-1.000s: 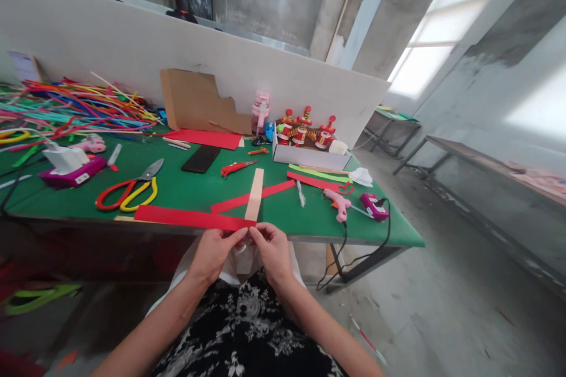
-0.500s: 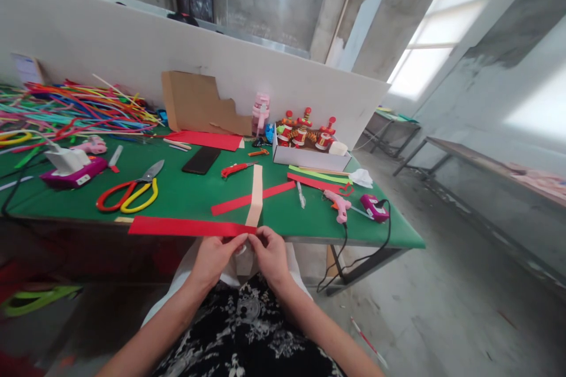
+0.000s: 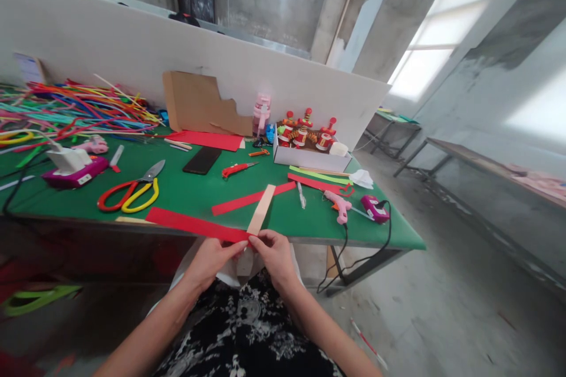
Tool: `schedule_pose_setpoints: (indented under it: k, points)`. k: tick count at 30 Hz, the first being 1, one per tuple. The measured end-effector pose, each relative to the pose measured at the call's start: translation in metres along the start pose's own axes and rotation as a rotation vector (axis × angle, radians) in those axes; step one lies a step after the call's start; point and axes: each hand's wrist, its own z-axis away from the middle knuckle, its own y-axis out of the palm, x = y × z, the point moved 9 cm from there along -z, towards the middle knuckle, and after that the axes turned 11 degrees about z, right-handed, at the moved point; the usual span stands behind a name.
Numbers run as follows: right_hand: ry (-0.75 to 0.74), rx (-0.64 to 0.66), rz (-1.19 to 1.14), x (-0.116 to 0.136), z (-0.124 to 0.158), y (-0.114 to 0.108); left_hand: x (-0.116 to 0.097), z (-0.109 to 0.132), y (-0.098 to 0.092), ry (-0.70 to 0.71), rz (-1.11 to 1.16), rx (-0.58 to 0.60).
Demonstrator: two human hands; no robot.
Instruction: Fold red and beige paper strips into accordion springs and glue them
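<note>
At the table's near edge, my left hand [image 3: 216, 259] pinches a long red strip [image 3: 190, 224] close to its right end. The strip stretches leftward over the green tabletop. My right hand [image 3: 272, 250] is closed on the same end of the red strip, where a pale peach strip [image 3: 262, 210] meets it and points up and away. The fingers hide how the two strips join. Just beyond lies another red strip [image 3: 230, 203], flat on the table and partly behind the peach one.
Red-and-yellow scissors [image 3: 132, 191], a black phone [image 3: 202, 160] and a red-handled cutter [image 3: 236, 169] lie on the green table [image 3: 177, 188]. To the right are a pink glue gun [image 3: 339, 205] and a white box [image 3: 309, 159] of small figures. Colourful pipe cleaners [image 3: 84, 106] pile up at left.
The red strip has tilted, its left end moving right and its right end dropping slightly. The peach strip has swung to lean rightward. Both hands keep hold, slightly lower.
</note>
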Motion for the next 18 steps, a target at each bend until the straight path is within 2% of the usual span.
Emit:
schedule_pose_setpoints:
  k: [5,12,18]
  points:
    - [0.016,-0.062,-0.053,-0.005,0.001,-0.001,0.013,-0.001,0.009,-0.068,0.061,0.088]
    - [0.077,-0.016,-0.189,-0.007,0.004,0.004,0.011,-0.002,0.007,0.024,0.076,0.078]
    - [0.181,0.037,-0.319,-0.019,0.004,0.012,0.013,-0.003,0.005,-0.003,0.134,0.061]
